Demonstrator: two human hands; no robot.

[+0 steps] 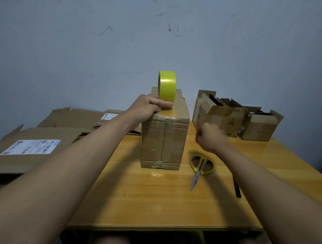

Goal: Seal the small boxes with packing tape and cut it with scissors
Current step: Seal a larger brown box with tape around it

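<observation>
With our left hand [148, 107] gripping the tape roll [167, 85] upright on the box [165, 139], our curled, empty right hand [210, 136] should take the scissors [200, 167] while we keep the strip taut.

- Both forearms are bare to the frame's edge, with no sleeves showing.
- The left hand [148, 106] and right hand [210, 137] wear no gloves, rings or watch.

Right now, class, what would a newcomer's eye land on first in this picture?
The yellow tape roll, held upright by the left hand on top of the tall box mid-table. Next, the scissors lying on the table below the curled right hand.
</observation>
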